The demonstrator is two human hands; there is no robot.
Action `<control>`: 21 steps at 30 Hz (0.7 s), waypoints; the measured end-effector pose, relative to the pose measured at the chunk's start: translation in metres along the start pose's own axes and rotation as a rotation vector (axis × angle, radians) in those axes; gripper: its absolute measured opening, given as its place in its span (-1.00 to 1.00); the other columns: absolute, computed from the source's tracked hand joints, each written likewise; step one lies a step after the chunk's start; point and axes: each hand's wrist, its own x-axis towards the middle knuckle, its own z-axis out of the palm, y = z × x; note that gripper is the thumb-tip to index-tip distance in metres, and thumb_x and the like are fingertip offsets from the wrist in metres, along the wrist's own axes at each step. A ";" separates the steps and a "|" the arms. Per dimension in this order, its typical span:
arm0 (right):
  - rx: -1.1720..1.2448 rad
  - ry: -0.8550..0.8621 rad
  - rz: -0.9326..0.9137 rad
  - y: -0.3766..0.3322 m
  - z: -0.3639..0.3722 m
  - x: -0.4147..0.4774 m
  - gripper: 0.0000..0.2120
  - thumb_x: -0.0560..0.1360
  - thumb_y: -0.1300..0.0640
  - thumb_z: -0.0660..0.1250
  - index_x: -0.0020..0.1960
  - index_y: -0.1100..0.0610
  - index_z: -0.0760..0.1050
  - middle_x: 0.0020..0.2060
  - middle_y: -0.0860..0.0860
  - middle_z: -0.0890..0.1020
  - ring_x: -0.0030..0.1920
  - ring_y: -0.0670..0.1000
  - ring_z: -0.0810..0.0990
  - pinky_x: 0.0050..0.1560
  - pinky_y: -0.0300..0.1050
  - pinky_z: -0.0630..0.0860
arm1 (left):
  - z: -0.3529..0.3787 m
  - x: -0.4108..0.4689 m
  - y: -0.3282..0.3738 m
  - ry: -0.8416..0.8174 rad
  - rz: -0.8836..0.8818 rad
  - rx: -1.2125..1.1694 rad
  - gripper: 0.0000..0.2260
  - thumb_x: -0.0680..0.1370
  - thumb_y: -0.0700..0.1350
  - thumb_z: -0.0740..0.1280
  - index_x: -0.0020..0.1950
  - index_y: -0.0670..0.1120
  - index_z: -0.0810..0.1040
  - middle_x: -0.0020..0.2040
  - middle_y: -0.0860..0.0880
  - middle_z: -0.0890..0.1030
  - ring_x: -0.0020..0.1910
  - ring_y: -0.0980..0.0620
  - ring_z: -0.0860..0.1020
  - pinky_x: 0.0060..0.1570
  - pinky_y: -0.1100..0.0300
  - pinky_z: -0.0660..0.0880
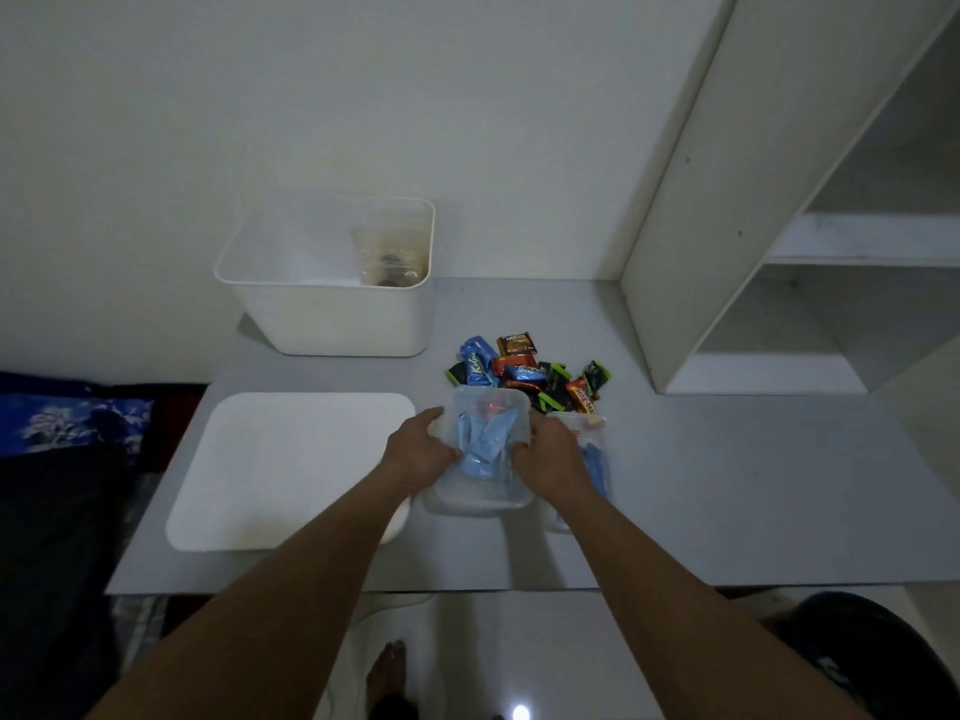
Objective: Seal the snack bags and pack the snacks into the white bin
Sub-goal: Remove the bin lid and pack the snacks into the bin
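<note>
Forearms, two, bare, reaching from the near edge over the grey tabletop (727, 485).
Left grip (418, 449): fingers curled on the left edge of the clear snack bag (488, 491).
Right grip (548, 459): fingers curled on the same bag's right edge.
Clear snack bag: held between both grips, near the middle of the tabletop; transparent, soft, with rounded corners; holds light-blue wrapped snacks, with something red showing at its far end.
Second clear bag (592, 449): just right of the first, partly under the right grip; blue contents.
Loose snacks (524, 371): a heap just beyond the two bags; wrappers blue, red, brown, and black with green.
White bin (332, 314): far left of the tabletop, open; one filled clear bag (389, 257) with brownish contents stands against its right inner wall.
White lid (291, 470): flat, left of the left grip.
</note>
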 end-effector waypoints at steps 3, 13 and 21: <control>0.119 0.041 0.010 -0.004 -0.021 -0.003 -0.69 0.49 0.29 0.33 0.20 0.07 0.57 -0.01 -0.02 0.66 -0.04 -0.04 0.58 -0.24 -0.32 0.42 | -0.008 -0.011 0.025 -0.047 0.022 -0.115 -0.28 0.34 -0.19 0.52 0.47 0.04 0.38 0.18 -0.17 0.61 0.13 -0.19 0.59 -0.02 -0.02 0.63; 0.126 0.146 0.114 0.031 -0.084 -0.010 -0.57 0.47 0.22 0.39 0.33 0.08 0.51 0.09 0.03 0.63 0.08 0.08 0.61 -0.04 -0.21 0.43 | 0.043 -0.024 0.072 -0.193 0.128 -0.180 -0.45 0.19 -0.11 0.48 0.15 0.19 0.54 0.08 -0.06 0.67 0.08 -0.12 0.62 0.14 -0.13 0.57; 0.149 0.161 0.222 0.079 -0.089 -0.011 -0.46 0.49 0.22 0.42 0.44 0.12 0.38 0.27 0.11 0.55 0.16 0.06 0.58 0.18 -0.14 0.46 | 0.096 -0.001 0.063 -0.211 0.129 -0.187 -0.32 0.16 -0.05 0.47 0.30 0.14 0.54 0.15 0.00 0.65 0.09 -0.10 0.62 0.12 -0.13 0.58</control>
